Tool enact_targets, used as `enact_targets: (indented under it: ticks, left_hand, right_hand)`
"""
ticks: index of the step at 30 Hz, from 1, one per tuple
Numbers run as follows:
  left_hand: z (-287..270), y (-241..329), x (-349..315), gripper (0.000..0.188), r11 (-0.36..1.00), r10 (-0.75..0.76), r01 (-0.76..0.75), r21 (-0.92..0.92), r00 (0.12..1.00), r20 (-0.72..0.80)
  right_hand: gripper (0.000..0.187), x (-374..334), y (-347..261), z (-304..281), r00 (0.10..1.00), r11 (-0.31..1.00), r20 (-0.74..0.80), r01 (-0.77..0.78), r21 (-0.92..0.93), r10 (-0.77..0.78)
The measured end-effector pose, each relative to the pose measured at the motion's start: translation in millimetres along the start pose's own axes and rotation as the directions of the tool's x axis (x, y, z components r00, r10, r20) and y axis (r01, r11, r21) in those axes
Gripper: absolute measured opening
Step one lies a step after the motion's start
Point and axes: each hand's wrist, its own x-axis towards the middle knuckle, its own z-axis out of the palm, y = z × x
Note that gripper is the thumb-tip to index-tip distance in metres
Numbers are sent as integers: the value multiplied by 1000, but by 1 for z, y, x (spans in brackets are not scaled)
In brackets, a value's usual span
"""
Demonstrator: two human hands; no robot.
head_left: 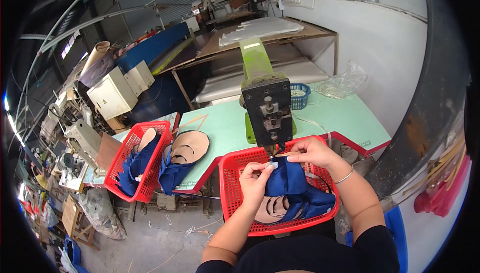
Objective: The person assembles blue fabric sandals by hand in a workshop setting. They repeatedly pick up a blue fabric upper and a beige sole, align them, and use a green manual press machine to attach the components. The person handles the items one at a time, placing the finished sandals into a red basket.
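My left hand [256, 179] pinches a small whitish, clear-looking bit and the near-left edge of a dark blue fabric piece [286, 178]. On the piece's far right edge, the fingers of my right hand [311, 152] are closed, where a tan strip shows. Both hands are just below the head of a green and black press machine [267, 105]. Beneath them sits a red plastic basket [231, 193] with more blue fabric and beige pieces with curved cutouts [272, 208] in it. The fabric edge between my fingertips is partly hidden by the machine head.
A second red basket [145, 185] of blue fabric stands to the left, beside stacked beige and blue pieces [187, 148] on the pale green table [220, 123]. Behind the press are a small blue basket [300, 100] and a clear plastic bag [345, 80]. A dark post [420, 118] rises at right.
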Motion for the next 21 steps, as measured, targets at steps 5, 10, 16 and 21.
enact_targets:
  ticks: [5,10,16,21]
  left_hand:
    - [-4,-1,-2,14,1000,-13,13,-26,1000,-8]
    - [-12,-1,-3,14,1000,10,-10,-27,1000,-23]
    - [-13,7,1,8,995,-82,81,49,997,12]
    - [-18,5,11,8,971,-194,185,149,980,46]
  right_hand:
    - [24,5,-3,-1,1000,992,2,-22,-121,23]
    - [29,15,-12,5,999,976,17,41,-215,-38]
    - [29,22,-10,10,993,947,26,117,-299,-114]
    - [32,14,-20,4,996,937,82,66,-342,-41]
